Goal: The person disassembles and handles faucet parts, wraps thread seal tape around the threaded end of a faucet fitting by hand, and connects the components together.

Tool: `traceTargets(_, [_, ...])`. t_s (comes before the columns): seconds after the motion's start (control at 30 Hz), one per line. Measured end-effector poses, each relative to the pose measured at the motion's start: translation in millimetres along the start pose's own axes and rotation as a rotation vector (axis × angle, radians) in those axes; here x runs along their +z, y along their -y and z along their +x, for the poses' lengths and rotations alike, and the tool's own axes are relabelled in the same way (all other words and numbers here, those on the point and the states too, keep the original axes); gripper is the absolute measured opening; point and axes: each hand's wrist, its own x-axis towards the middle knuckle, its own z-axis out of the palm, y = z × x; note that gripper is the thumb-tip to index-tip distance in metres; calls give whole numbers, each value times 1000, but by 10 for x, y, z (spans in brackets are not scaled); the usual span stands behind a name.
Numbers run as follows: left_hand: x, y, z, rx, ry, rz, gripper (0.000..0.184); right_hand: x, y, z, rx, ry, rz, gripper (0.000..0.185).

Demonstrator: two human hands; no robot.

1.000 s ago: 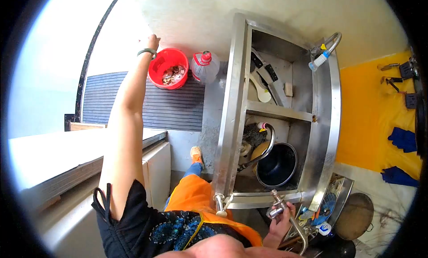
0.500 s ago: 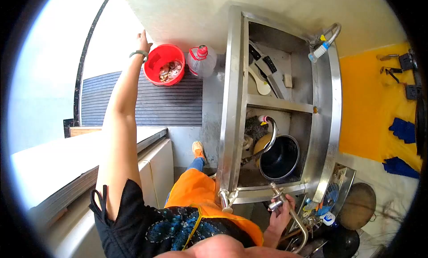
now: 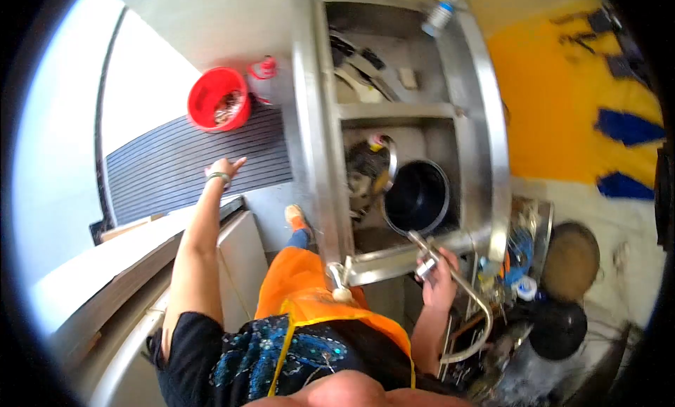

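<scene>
My right hand (image 3: 441, 277) is closed around a metal tap (image 3: 425, 247) with a long curved spout, at the near rim of the sink (image 3: 320, 126). A dark round pot (image 3: 416, 197) stands in the near basin, just beyond the tap. Held out over the ribbed mat (image 3: 158, 168), my left hand (image 3: 226, 169) holds nothing, with its fingers apart. Nearest to it is a red bucket (image 3: 200, 101) with scraps in the bottom, apart from the hand. Beside the bucket is a clear plastic bottle (image 3: 261, 89) with a red top.
Knives (image 3: 362, 61) and a pale block (image 3: 408, 78) lie in the far basin. A second spout (image 3: 392, 164) arches over the near basin. On the right are a round brown lid or board (image 3: 571, 261) and a dark pan (image 3: 557, 330). A white counter (image 3: 105, 266) runs along the left.
My left hand has drawn back from beside the bucket toward my body. My right hand stays on the tap. The camera view has shifted, and sink and bucket now appear further left.
</scene>
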Motion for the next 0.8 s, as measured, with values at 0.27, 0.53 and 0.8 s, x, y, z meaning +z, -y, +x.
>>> traceTargets(0.27, [-175, -659, -1106, 651, -599, -616, 41, -330, 250, 98, -389, 58, -663, 25])
traceTargets(0.53, [546, -2286, -3798, 980, 624, -1106, 51, -351, 598, 97, -1056, 36, -1048, 26])
traceTargets(0.8, [1069, -3222, -4348, 605, 999, -1454, 38, -821, 532, -139, -1213, -43, -1263, 18])
